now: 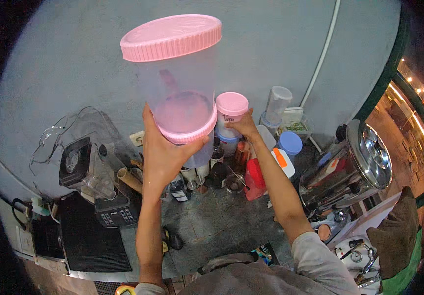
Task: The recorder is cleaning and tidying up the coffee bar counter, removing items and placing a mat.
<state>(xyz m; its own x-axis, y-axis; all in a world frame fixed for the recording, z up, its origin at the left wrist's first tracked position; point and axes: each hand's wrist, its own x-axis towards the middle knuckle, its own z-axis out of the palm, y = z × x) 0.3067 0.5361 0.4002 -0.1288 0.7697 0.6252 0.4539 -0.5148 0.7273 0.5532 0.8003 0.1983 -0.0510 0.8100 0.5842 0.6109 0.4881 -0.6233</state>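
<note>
My left hand [166, 155] is raised and wrapped around a stack of two clear plastic jars. The upper jar [182, 79] wears a pink ribbed screw lid [171, 37] and looks see-through. Under it a second pink lid [191, 134] tops the lower jar [201, 152], partly hidden by my fingers and thumb. My right hand [246, 126] reaches toward the wall and grips a smaller pink-lidded jar [230, 117] with handwriting on its side. A blue-lidded jar [229, 142] is directly beneath that one; whether they touch cannot be told.
A blender [114, 210] with a clear jug stands left, beside a black ribbed mat [90, 236]. Dark bottles [217, 151], a red bag [255, 180] and a blue-lidded container [290, 143] crowd the counter's back [212, 221]. A tall steel-lidded dispenser [376, 156] rises at right.
</note>
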